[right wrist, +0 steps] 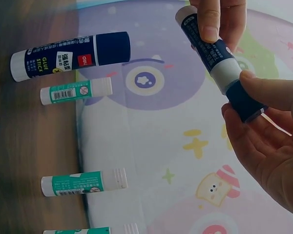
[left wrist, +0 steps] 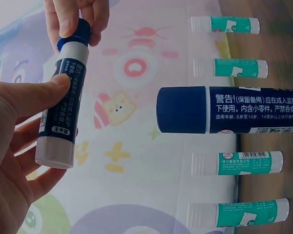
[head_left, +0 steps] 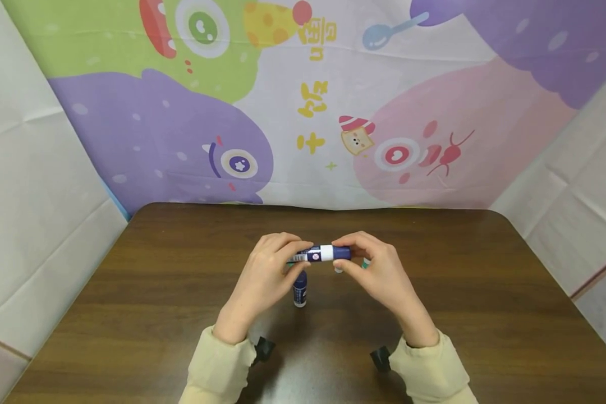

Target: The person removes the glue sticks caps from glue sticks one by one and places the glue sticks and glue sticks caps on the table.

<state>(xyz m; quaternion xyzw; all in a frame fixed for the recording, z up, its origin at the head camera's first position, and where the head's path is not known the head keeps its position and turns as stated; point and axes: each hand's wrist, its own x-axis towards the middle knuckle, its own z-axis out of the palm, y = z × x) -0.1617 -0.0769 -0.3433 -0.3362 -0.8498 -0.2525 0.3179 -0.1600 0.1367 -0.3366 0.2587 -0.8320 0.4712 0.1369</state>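
Left hand (head_left: 266,267) curled round the blue glue stick (head_left: 315,255) above the table (head_left: 146,331), right hand (head_left: 381,272) pinching its cap (head_left: 342,253), seemingly mid-capping or uncapping, and next wants a straight, steady push or pull!

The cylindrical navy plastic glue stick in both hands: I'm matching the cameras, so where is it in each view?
Head: cylindrical navy plastic glue stick, below centre, lying sideways.
Left wrist: upper left, tilted, in the left hand.
Right wrist: upper right, tilted, in the right hand.
Shared landmark: printed cartoon toast in a striped hat.
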